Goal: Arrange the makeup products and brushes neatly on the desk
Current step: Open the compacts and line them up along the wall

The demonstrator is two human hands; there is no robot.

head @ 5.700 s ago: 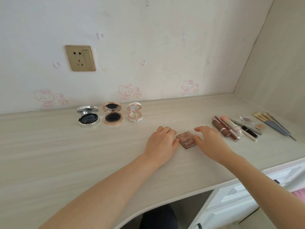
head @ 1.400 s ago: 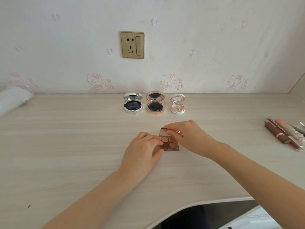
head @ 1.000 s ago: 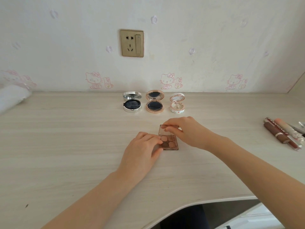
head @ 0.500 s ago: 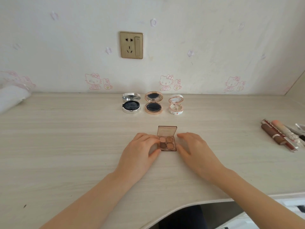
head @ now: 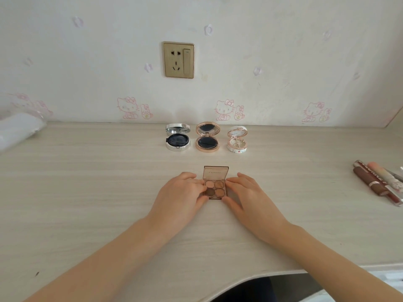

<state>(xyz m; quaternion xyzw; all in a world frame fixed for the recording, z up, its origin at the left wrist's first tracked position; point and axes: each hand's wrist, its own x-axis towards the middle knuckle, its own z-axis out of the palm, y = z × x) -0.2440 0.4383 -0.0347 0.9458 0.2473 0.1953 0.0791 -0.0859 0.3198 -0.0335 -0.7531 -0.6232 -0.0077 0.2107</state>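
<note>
A small brown eyeshadow palette (head: 216, 188) lies in the middle of the desk, its clear lid standing up. My left hand (head: 180, 196) holds its left side between fingertips and thumb. My right hand (head: 246, 195) holds the right side in the same way. Further back stand three open round compacts in a row: a silver one (head: 177, 137), a rose-gold one (head: 207, 137) and a small white floral one (head: 237, 142). Brown and pink lip tubes (head: 377, 182) lie at the right edge.
The pale wood desk (head: 87, 192) meets a wall with a gold socket (head: 178, 59) and cat stickers. A clear plastic bundle (head: 17, 130) lies at the far left. The desk's front edge curves inward at the bottom right.
The palette, closed at first, has been opened. My right hand raised the lid, let go of it and came down to the palette's right side. My left hand stayed on the left side.
</note>
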